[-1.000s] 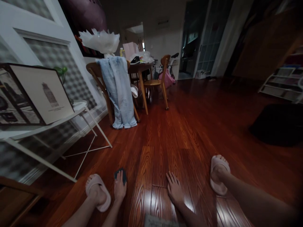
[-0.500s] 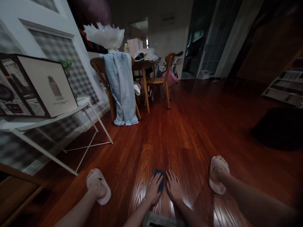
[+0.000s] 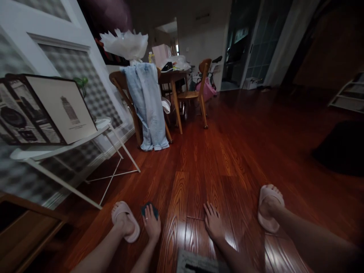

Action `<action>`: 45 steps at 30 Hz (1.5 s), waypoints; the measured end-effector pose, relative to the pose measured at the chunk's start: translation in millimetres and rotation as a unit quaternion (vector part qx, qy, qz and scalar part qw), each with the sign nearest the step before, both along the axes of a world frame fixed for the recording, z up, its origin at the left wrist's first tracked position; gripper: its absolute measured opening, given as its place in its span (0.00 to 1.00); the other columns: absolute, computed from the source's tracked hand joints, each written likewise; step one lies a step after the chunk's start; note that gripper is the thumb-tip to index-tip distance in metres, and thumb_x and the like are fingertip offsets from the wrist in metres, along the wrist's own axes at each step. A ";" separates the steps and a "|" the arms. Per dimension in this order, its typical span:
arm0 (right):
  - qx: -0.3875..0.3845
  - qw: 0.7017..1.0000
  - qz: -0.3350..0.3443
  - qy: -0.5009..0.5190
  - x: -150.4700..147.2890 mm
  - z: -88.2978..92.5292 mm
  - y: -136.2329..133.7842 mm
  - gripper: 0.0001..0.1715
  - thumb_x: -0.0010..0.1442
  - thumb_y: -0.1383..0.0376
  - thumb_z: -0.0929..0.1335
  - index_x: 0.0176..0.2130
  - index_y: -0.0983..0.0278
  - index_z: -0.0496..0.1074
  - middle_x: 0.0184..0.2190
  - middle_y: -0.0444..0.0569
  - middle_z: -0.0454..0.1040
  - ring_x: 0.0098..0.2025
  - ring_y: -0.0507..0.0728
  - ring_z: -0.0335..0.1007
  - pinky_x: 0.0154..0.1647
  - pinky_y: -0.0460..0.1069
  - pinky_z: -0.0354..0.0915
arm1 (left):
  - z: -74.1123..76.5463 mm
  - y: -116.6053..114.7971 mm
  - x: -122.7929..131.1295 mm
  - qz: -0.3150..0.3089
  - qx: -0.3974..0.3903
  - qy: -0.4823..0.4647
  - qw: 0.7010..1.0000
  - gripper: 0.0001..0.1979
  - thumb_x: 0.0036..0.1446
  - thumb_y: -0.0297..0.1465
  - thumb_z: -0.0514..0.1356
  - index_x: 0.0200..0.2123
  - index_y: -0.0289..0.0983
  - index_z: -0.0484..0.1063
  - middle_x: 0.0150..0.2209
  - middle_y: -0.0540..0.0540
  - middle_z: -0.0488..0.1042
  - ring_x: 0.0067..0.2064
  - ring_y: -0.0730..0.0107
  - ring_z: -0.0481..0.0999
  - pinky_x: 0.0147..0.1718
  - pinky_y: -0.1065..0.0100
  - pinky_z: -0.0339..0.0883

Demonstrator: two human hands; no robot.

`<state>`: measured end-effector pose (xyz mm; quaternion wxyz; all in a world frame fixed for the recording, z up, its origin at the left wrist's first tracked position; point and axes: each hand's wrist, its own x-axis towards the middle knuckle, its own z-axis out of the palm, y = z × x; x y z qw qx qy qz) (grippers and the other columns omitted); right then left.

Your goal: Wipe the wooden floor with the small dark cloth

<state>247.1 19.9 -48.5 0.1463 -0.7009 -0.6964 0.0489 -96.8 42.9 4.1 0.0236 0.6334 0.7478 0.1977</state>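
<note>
My left hand (image 3: 152,225) lies over a flat dark-green pad (image 3: 154,211) on the wooden floor, close to my left slippered foot (image 3: 126,221). Its fingers cover most of the pad, so I cannot make out exactly what kind it is. A ring shows on one finger. To the right, my right hand (image 3: 213,222) rests palm down on bare floorboards (image 3: 196,197), fingers stretched out and nothing in it.
My right foot (image 3: 270,208) in a pink slipper stands at the right. A white folding table (image 3: 57,149) carries a framed picture (image 3: 71,110) at the left. Light-blue jeans (image 3: 149,106) hang over a wooden chair. A dark rounded shape (image 3: 342,148) sits at the right.
My left hand has moved left with the dark-green pad, away from my right hand towards my left foot. My right hand stays flat on the floor. The view has shifted slightly.
</note>
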 end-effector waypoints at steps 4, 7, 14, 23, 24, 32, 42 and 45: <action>0.008 1.000 0.001 0.000 -1.6 2.5 -0.2 0.35 0.64 0.69 0.56 0.68 0.62 0.62 0.71 0.50 0.59 0.73 0.60 0.47 0.72 0.61 0.46 | -9.9 -20.7 86.8 -0.104 -0.077 -0.022 0.991 0.35 0.58 0.37 0.61 0.68 0.47 0.57 0.73 0.43 0.56 0.73 0.51 0.53 0.70 0.43 0.51; -0.005 1.000 0.002 -0.001 -2.5 7.1 -0.5 0.35 0.64 0.69 0.55 0.68 0.63 0.62 0.71 0.50 0.58 0.73 0.59 0.48 0.72 0.60 0.47 | -13.2 -34.4 153.8 -0.276 -0.176 -0.059 0.943 0.46 0.53 0.31 0.57 0.73 0.43 0.42 0.76 0.46 0.41 0.76 0.54 0.39 0.73 0.43 0.41; -0.025 1.000 -0.001 0.003 -0.4 7.3 -1.0 0.36 0.64 0.68 0.55 0.69 0.62 0.61 0.72 0.50 0.56 0.73 0.59 0.48 0.71 0.58 0.49 | -7.6 -11.1 154.1 -0.362 -0.177 -0.062 0.913 0.46 0.49 0.26 0.54 0.72 0.46 0.45 0.75 0.52 0.44 0.75 0.61 0.43 0.74 0.47 0.41; -0.014 1.000 0.004 0.004 0.2 3.7 0.3 0.37 0.62 0.70 0.56 0.69 0.61 0.60 0.71 0.49 0.57 0.73 0.60 0.47 0.72 0.61 0.46 | 6.2 20.2 -9.6 -0.034 -0.051 -0.015 0.998 0.34 0.61 0.35 0.58 0.69 0.43 0.55 0.71 0.40 0.58 0.72 0.48 0.53 0.69 0.38 0.50; -0.009 1.000 0.002 0.003 0.0 2.8 0.3 0.37 0.62 0.71 0.56 0.69 0.62 0.60 0.71 0.49 0.57 0.73 0.60 0.46 0.72 0.61 0.46 | 7.4 15.8 -13.9 -0.034 -0.050 -0.011 0.998 0.34 0.60 0.39 0.60 0.68 0.44 0.57 0.71 0.41 0.59 0.72 0.46 0.54 0.68 0.37 0.51; 0.006 1.000 0.004 0.001 -0.5 -2.3 0.6 0.37 0.63 0.70 0.56 0.69 0.61 0.60 0.71 0.50 0.58 0.74 0.60 0.45 0.72 0.61 0.46 | -8.1 -18.5 81.3 -0.162 -0.099 -0.021 0.982 0.30 0.61 0.45 0.61 0.64 0.47 0.63 0.71 0.42 0.58 0.70 0.50 0.58 0.68 0.38 0.51; -0.020 1.000 -0.010 -0.003 -0.6 3.0 -0.1 0.37 0.62 0.69 0.56 0.69 0.60 0.61 0.71 0.48 0.57 0.73 0.59 0.48 0.71 0.58 0.49 | 0.6 2.9 113.6 -0.338 -0.179 -0.067 0.921 0.47 0.48 0.24 0.54 0.72 0.46 0.47 0.75 0.52 0.47 0.75 0.66 0.43 0.74 0.50 0.40; -0.017 1.000 -0.009 -0.001 -0.4 4.0 0.1 0.38 0.62 0.70 0.56 0.69 0.60 0.61 0.71 0.47 0.58 0.73 0.59 0.47 0.71 0.58 0.48 | -1.2 19.6 47.7 -0.184 -0.109 -0.045 0.976 0.40 0.54 0.24 0.50 0.72 0.41 0.50 0.74 0.44 0.53 0.74 0.64 0.48 0.73 0.49 0.39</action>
